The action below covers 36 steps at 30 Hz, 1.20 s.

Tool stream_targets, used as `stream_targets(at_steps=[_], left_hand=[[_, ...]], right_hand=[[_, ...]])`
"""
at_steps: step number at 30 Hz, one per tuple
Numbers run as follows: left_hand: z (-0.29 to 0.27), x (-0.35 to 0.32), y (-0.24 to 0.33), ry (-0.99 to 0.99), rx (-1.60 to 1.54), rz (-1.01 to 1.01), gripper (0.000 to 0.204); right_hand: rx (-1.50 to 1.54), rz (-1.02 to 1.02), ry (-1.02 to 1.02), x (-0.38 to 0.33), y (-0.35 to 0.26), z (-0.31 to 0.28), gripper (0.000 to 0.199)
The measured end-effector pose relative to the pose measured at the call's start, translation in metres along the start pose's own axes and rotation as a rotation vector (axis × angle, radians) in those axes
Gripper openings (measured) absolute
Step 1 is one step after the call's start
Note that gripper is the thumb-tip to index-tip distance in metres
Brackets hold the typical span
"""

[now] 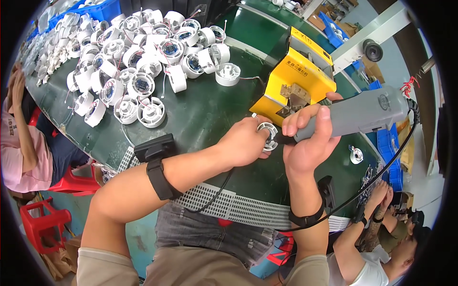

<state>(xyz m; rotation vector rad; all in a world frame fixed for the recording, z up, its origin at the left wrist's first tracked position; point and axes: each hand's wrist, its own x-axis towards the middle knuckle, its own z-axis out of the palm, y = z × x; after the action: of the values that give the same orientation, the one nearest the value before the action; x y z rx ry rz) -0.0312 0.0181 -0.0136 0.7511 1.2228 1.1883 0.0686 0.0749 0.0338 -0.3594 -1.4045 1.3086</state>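
Holding a white round housing just above the desk, the left hand's grip is clasping it by the rim, and a small white connector is sticking up beside the fingers. The right hand's grip is wrapping thumb and fingers firmly around a grey power tool, whose narrow dark nose is pointing into the open side of the housing. Judging by this pose, the person is working through a fastening step, probably driving a screw; whether the tip is touching one I cannot tell, because the fingers and the nose are hiding the spot. The next move is likely calling for a straight tool, even pressure, a housing that is not twisting, and left fingertips staying clear of the tip. As for writing, a yellow box-shaped machine is standing just beyond the hands, bearing a line of dark Chinese characters on its sloping face and a shorter dark marking nearer its upper edge. The grey tool is carrying a round emblem towards its rear end, too small to read. A co-worker's pink shirt at far left is showing some dark lettering, also unreadable. Across the desk, a heap of similar white housings is lying with wires trailing, showing no lettering that I can make out.
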Motion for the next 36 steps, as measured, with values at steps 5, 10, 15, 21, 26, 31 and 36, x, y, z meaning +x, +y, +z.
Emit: stream_targets(at_steps=[5, 10, 15, 21, 26, 31, 36], left_hand=[[0.004, 0.002, -0.004, 0.062, -0.013, 0.052, 0.033], [0.01, 0.005, -0.004, 0.067, -0.007, 0.082, 0.031], [-0.006, -0.004, 0.001, 0.069, 0.126, 0.149, 0.027], [-0.065, -0.032, 0.057, 0.78, 0.98, 0.537, 0.048], [-0.064, -0.03, 0.057, 1.035, 1.072, 0.797, 0.064], [-0.051, -0.04, 0.058, 0.786, 0.961, 0.758, 0.046], [-0.038, -0.044, 0.061, 0.059, 0.772, 0.294, 0.022]], right_hand=[[0.005, -0.02, -0.101, 0.0, 0.005, -0.006, 0.034], [0.055, -0.029, -0.105, -0.005, 0.006, -0.011, 0.036], [0.048, -0.008, -0.188, -0.01, 0.006, -0.019, 0.05], [-0.482, -0.115, -0.203, 0.009, -0.021, -0.111, 0.077], [-1.791, -0.145, 0.317, 0.03, -0.026, -0.288, 0.068], [-1.785, 0.288, 0.332, 0.019, -0.031, -0.327, 0.063], [-1.33, 0.052, -0.002, 0.001, -0.031, -0.256, 0.072]])
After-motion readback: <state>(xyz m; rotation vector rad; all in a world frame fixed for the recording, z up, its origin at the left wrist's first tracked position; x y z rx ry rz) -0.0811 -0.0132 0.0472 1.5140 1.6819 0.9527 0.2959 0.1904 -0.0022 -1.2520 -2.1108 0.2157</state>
